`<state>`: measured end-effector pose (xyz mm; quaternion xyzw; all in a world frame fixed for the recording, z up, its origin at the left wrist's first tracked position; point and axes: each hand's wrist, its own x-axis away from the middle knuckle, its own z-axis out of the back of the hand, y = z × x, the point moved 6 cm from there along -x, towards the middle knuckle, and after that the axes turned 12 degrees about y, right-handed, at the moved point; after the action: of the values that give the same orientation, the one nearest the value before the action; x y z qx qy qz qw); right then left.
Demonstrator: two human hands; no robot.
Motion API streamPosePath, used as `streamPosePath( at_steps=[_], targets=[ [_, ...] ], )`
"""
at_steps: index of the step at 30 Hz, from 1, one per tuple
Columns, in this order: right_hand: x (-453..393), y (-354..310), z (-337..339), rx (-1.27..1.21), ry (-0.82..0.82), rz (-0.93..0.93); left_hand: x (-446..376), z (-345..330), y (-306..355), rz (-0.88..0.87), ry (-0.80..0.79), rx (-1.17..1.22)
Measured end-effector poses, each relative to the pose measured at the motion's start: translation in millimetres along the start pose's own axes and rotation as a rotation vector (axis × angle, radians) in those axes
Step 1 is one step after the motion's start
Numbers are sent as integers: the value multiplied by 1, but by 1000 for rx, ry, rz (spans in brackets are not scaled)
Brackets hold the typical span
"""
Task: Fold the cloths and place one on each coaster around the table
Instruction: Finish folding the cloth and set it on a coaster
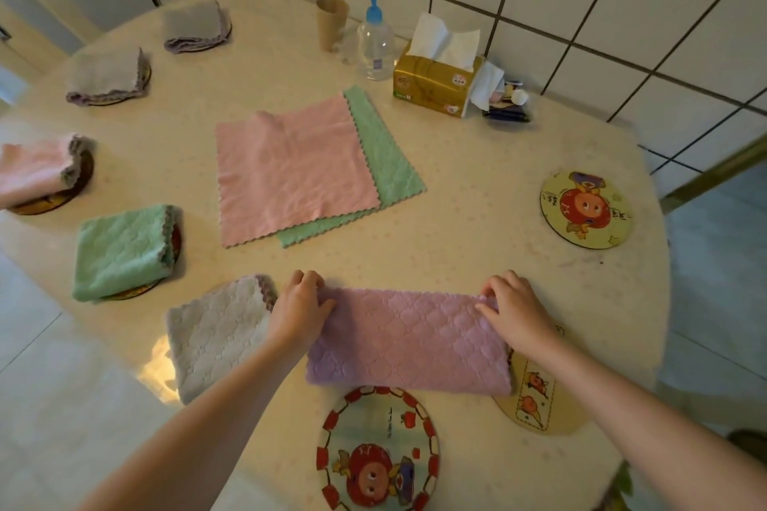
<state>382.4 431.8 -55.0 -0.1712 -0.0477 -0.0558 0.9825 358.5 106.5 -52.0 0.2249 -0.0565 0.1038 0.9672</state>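
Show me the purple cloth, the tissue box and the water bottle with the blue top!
purple cloth (409, 338): head view, middle of its quilted top.
tissue box (433, 85): head view, gold front face.
water bottle (375, 48): head view, clear body below the blue top.

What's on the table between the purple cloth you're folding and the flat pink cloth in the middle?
Nothing: in the head view only bare tabletop separates the purple cloth from the flat pink cloth.
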Motion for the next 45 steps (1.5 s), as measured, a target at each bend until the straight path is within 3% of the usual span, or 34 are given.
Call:
streamPosePath(
  at_steps=[7,10,12,15,18,20,24,34,39,42,45],
  targets=[
    [3,0,5,-195,-118,-69,-8,1,6,-98,13,23],
    [5,3,16,-205,-37,-85,-9,13,15,-124,168,27],
    [8,1,23,-79,109,-43,-2,19,22,-174,286,-52],
    [28,-24,26,60,281,170,36,7,42,-385,248,-72],
    [80,-56,8,37,199,516,100,-25,56,-695,43,-46],
    [113,-58,-8,131,97,666,131,-49,46,-790,-65,-160],
    [133,-39,-23,273,13,666,136,-57,13,-735,-92,-320],
    [122,-61,-16,335,-92,590,123,-26,-31,-565,-75,-236],
    [112,-56,-20,294,-90,559,124,-34,-33,-475,-172,-378],
    [104,-56,-8,230,-23,578,126,-34,-17,-472,-99,-431],
    [104,-56,8,209,55,585,136,-32,17,-493,-10,-279]
  ],
)
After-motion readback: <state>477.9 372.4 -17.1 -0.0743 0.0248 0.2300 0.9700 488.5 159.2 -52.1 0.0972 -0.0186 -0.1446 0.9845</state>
